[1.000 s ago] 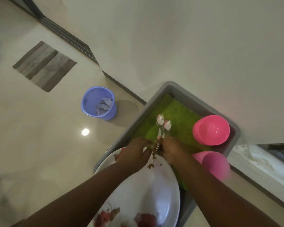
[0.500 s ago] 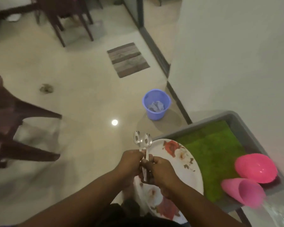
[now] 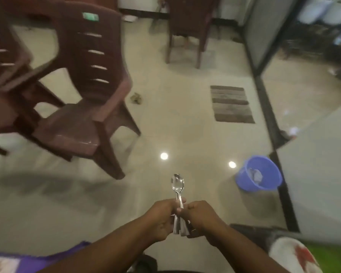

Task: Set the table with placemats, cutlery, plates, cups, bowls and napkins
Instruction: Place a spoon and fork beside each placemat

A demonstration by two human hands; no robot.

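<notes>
Both hands, left hand [image 3: 161, 219] and right hand [image 3: 200, 218], grip the spoons [image 3: 178, 196] by the handles; bowls stick up above the fingers [image 3: 182, 210], stacked together.

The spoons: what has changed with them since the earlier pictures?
The spoons were lifted off the tray and carried left, over the floor; their bowls, side by side before, now overlap. Both the left hand and the right hand still grip them.
</notes>
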